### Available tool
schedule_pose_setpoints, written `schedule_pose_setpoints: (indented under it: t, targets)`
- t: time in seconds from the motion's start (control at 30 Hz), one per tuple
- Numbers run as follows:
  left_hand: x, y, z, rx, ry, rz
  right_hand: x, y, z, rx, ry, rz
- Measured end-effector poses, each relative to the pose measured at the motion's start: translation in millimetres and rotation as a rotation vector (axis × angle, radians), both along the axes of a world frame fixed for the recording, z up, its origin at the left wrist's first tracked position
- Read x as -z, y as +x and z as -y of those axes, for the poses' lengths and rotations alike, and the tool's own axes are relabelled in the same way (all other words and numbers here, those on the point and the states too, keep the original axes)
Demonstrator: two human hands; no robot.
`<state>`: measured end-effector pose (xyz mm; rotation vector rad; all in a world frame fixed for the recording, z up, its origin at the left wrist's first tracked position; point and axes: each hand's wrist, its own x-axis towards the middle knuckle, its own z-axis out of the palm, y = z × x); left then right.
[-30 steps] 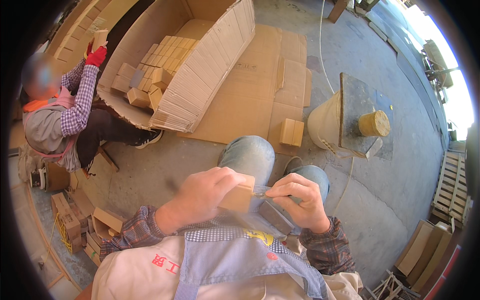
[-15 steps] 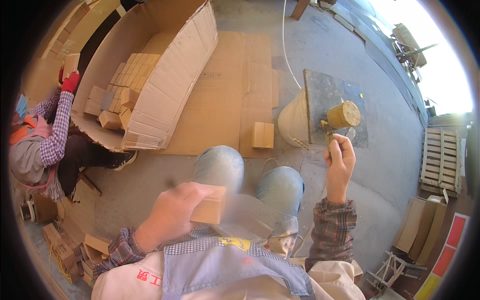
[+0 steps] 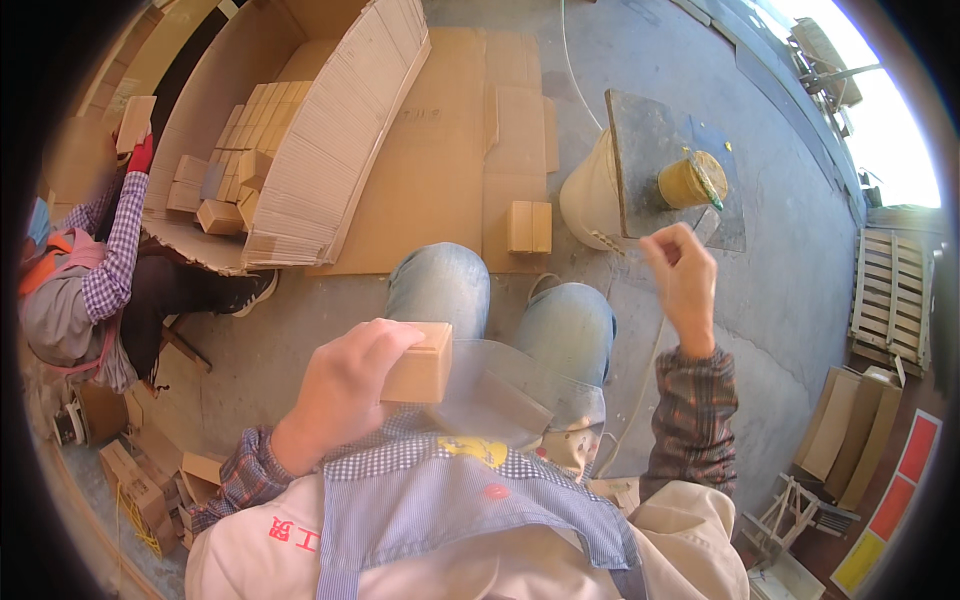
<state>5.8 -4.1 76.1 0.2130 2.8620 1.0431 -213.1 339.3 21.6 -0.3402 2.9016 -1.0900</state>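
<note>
Above my lap, my left hand (image 3: 350, 375) is closed round a small brown cardboard box (image 3: 420, 372), thumb on its upper side. Farther right, my right hand (image 3: 685, 275) is raised with its fingers curled together, and nothing shows in them. Just beyond it stands a yellowish pot (image 3: 688, 184) on a dark square board (image 3: 640, 135). A brush with a green handle (image 3: 708, 180) rests across the pot's mouth, apart from my fingers. Another small cardboard box (image 3: 528, 227) sits on the flattened cardboard ahead of my knees.
A big open carton (image 3: 345, 140) at the far left holds several small boxes (image 3: 255, 125). Beside it a seated person (image 3: 110, 270) with red gloves handles a box. The board rests on a pale bucket-like stand (image 3: 588, 190). A wooden pallet (image 3: 885, 290) stands at the right.
My right hand has let go of the brush, which now lies on the pot, and has drawn back toward me. The box in my left hand has turned slightly.
</note>
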Motion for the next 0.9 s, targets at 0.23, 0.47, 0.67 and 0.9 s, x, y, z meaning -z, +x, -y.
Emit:
schedule_pose_setpoints:
  t: [0.23, 0.47, 0.67, 0.9]
  targets:
    - [1, 20, -6, -0.041, -0.062, -0.163, -20, 188, 69, -0.502, 0.396, 0.358]
    - [16, 45, -9, -0.079, -0.120, -0.254, -34, 215, 69, -0.616, 0.158, 0.054]
    - [23, 52, -17, -0.069, -0.137, -0.320, -9, 222, 99, -0.799, 0.258, 0.478]
    - [29, 57, -12, -0.073, -0.102, -0.370, -20, 218, 96, -0.760, 0.112, 0.712]
